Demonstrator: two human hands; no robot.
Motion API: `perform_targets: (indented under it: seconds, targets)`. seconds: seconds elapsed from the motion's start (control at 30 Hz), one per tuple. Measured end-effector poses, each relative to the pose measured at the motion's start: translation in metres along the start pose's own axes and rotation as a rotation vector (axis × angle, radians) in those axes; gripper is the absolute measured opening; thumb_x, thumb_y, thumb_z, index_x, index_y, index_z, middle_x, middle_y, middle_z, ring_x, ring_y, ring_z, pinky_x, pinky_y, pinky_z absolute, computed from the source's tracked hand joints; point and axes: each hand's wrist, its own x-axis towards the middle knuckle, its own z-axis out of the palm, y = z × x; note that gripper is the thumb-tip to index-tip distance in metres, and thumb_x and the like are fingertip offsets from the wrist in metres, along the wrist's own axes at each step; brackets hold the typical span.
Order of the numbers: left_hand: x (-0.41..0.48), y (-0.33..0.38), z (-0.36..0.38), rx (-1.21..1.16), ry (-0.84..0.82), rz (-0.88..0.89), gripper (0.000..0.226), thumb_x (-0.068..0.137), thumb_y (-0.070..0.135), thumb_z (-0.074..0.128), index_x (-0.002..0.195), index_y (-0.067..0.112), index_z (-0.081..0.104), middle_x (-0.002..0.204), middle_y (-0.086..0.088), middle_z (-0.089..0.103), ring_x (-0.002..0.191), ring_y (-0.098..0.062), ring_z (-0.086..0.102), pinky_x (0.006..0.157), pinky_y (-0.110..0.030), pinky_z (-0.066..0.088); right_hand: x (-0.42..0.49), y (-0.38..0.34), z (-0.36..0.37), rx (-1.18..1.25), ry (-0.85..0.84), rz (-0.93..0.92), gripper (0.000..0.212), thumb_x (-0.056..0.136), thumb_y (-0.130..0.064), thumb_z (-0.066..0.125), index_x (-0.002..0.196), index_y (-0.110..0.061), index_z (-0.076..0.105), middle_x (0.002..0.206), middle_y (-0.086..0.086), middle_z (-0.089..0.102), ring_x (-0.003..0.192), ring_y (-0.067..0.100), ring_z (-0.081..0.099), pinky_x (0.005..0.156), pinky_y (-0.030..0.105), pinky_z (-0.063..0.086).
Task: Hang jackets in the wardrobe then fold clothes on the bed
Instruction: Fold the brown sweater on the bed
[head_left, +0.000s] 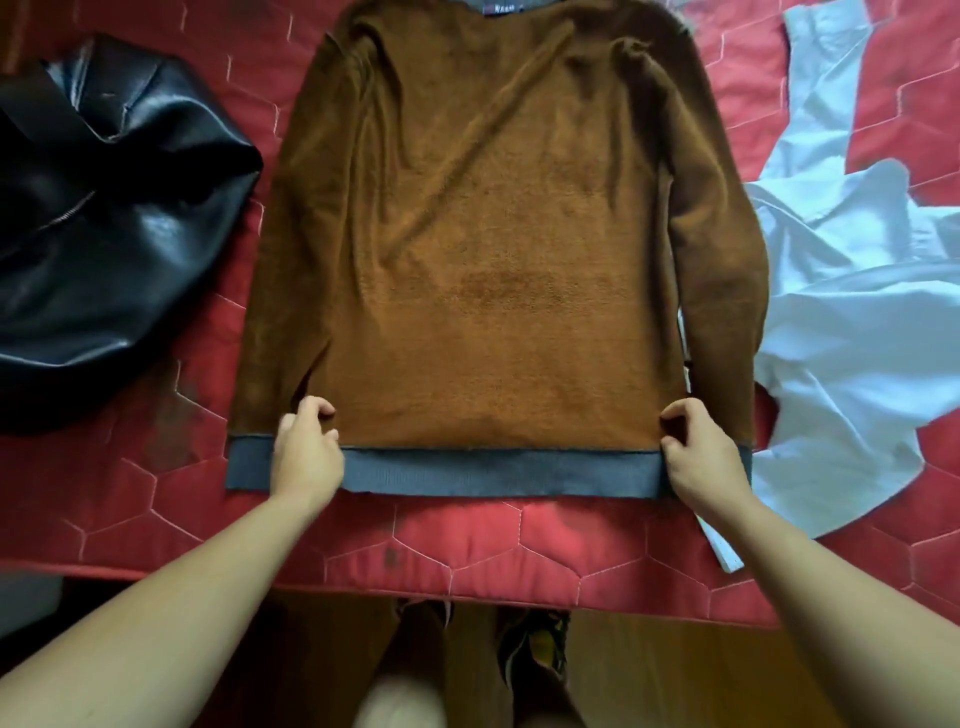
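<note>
Red quilted bed (467, 551) | brown sweater (483, 260) flat, unfolded | left hand (307, 452), right hand (702, 452) pinching hem corners | black jacket (104, 218) beyond left hand, unhung | white shirt (852, 332) beyond right hand, unfolded.

sweater (493, 260) lies mid-bed (519, 545) — jacket (104, 208) to its left, shirt (857, 338) to its right.

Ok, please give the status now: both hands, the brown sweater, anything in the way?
Left hand and right hand pinching hem corners. Brown sweater flat on bed, unfolded. Black jacket left, white shirt right; neither overlaps it.
</note>
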Motion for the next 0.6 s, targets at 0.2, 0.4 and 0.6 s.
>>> perform_targets:
  seconds: [0.2,0.4,0.6]
  targets:
    - [-0.016,0.022,-0.003,0.306,0.066,0.245,0.040,0.091,0.019,0.067,0.129,0.024,0.057,0.118,-0.007,0.040,0.109,-0.032,0.050,0.092,-0.050,0.049,-0.006,-0.001,-0.014,-0.259,0.349,-0.118,0.031,0.089,-0.022,0.067,0.117,-0.012,0.056,0.108,0.019,0.052,0.098,0.043,0.054,0.080,0.054,0.052]
    - [-0.040,0.087,0.046,0.039,-0.189,0.570,0.033,0.092,0.019,0.064,0.125,0.024,0.064,0.119,0.006,0.049,0.117,-0.016,0.052,0.101,-0.037,0.047,0.013,0.000,-0.040,0.008,0.184,0.242,0.043,0.088,-0.022,0.061,0.124,-0.007,0.044,0.113,0.023,0.062,0.107,0.046,0.060,0.087,0.049,0.050]
    - [-0.060,0.178,0.060,-0.659,-0.487,0.312,0.023,0.101,0.021,0.058,0.119,0.032,0.067,0.121,0.004,0.064,0.109,-0.008,0.064,0.094,-0.026,0.054,-0.012,-0.072,-0.050,0.212,0.391,-0.035,0.019,0.086,-0.016,0.057,0.104,-0.013,0.056,0.089,0.004,0.057,0.089,0.032,0.056,0.076,0.037,0.039]
